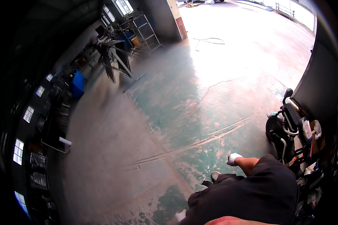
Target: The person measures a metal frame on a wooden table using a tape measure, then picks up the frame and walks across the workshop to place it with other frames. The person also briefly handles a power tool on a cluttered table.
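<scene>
My right hand [234, 159] wears a white glove and hangs in front of my dark clothing [251, 191], over the green, worn floor. It is small in view, and its fingers are not clear enough to show whether they are bent round anything. At the lower edge, my left hand [180, 215] shows as a pale, blurred gloved shape beside the clothing, mostly hidden. One light-coloured shoe [215, 175] sticks out below the right hand. No object is visible at either hand.
A dark scooter [285, 122] is parked close on my right. Far ahead stand a metal frame [145, 32], a stand [120, 62] bearing long thin rods, and a person in dark clothing [103, 54]. A blue bin [77, 84] is on the left. Cracks cross the floor [199, 142].
</scene>
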Motion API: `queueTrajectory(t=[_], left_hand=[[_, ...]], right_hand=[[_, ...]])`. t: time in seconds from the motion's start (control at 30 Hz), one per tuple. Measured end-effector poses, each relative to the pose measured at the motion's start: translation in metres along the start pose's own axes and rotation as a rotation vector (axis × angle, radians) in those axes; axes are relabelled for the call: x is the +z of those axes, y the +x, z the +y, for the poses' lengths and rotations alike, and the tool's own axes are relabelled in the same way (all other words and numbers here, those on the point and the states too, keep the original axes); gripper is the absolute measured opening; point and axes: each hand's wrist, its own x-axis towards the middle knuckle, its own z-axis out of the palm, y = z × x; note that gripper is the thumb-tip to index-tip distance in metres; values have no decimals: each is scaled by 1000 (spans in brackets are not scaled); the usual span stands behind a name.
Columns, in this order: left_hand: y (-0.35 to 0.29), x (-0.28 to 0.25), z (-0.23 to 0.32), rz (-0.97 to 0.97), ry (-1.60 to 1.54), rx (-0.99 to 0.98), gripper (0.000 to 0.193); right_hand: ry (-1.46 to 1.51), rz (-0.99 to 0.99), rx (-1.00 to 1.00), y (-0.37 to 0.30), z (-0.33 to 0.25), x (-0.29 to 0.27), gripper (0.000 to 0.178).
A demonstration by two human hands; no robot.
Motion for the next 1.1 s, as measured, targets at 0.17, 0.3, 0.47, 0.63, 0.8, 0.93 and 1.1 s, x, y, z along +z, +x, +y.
queueTrajectory(t=[0.17, 0.3, 0.47, 0.63, 0.8, 0.93, 1.1], left_hand=[[94, -8, 97, -58, 5, 47, 32], [172, -44, 171, -138, 185, 200, 29], [287, -127, 269, -68, 75, 169, 25], [384, -229, 359, -18, 393, 491, 24], [408, -218, 442, 138, 150, 83, 28], [458, -226, 491, -77, 394, 166, 30], [520, -264, 575, -100, 417, 186, 32]], right_hand=[[124, 212, -215, 77, -173, -91, 44], [372, 303, -245, 100, -280, -118, 39], [145, 150, 6, 134, -326, -65, 47], [85, -181, 109, 155, -364, -12, 49], [-67, -271, 82, 244, -396, 21, 49], [-26, -189, 152, 315, -541, -59, 43], [138, 118, -35, 430, -758, -170, 45]])
